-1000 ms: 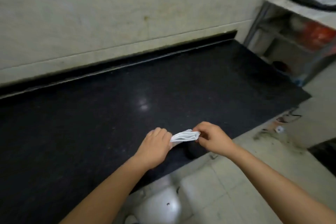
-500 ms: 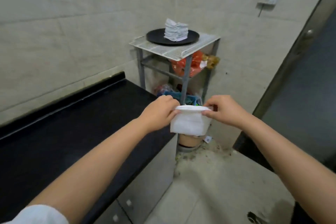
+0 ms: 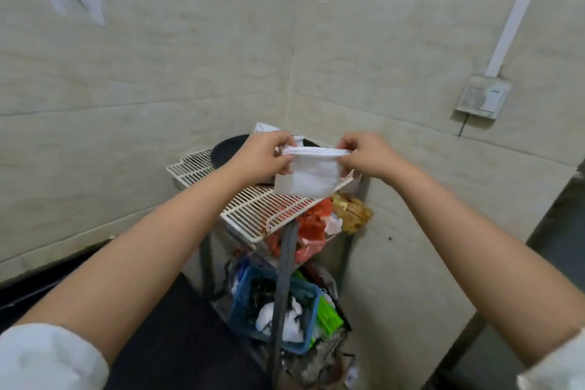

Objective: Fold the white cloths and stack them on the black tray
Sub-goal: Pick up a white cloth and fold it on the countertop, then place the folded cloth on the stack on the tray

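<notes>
I see the left hand (image 3: 264, 155) and right hand (image 3: 364, 153) each pinching a top corner of the folded white cloth (image 3: 305, 176), keeping it flat above the black tray (image 3: 226, 150) for stacking

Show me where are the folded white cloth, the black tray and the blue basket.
folded white cloth (image 3: 305, 179): head view, middle of its hanging front face.
black tray (image 3: 226, 152): head view, bare left part, beside the left hand.
blue basket (image 3: 238, 310): head view, its left wall, under the rack.
</notes>
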`<state>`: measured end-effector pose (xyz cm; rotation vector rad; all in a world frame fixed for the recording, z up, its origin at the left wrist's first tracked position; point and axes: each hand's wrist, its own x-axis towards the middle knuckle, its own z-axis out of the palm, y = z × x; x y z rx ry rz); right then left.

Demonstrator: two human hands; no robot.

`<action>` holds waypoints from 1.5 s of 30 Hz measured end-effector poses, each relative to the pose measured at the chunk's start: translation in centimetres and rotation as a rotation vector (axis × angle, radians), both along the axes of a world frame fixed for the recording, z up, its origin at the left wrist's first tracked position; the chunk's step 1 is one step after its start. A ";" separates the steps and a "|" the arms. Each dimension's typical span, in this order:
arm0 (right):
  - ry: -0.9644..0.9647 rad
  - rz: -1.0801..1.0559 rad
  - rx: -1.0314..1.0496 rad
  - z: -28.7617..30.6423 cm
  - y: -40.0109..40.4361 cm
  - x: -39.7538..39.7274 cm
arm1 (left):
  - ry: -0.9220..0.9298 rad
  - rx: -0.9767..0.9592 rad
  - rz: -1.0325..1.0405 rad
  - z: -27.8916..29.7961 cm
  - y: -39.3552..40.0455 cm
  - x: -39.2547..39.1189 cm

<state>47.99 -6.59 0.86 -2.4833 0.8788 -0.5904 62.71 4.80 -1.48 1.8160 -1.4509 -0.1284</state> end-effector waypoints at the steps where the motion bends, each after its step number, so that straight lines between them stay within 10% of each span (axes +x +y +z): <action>1: -0.016 0.008 0.025 0.4 -2.1 1.2 | -0.012 -0.002 0.033 0.5 -1.9 1.0; 13: -0.266 0.289 -0.166 -0.9 -23.6 19.7 | -0.246 -0.030 0.536 1.1 -20.1 12.5; 31: 0.175 0.725 -0.147 -7.7 -30.6 21.5 | -0.293 0.485 0.570 -4.5 -22.2 10.6; 37: 0.132 0.673 -0.377 -4.4 -23.0 19.8 | -0.315 0.521 0.851 -4.2 -15.1 8.2; 45: 0.024 1.148 -0.472 -5.0 6.6 15.3 | -0.240 0.877 1.416 -5.0 12.9 -4.4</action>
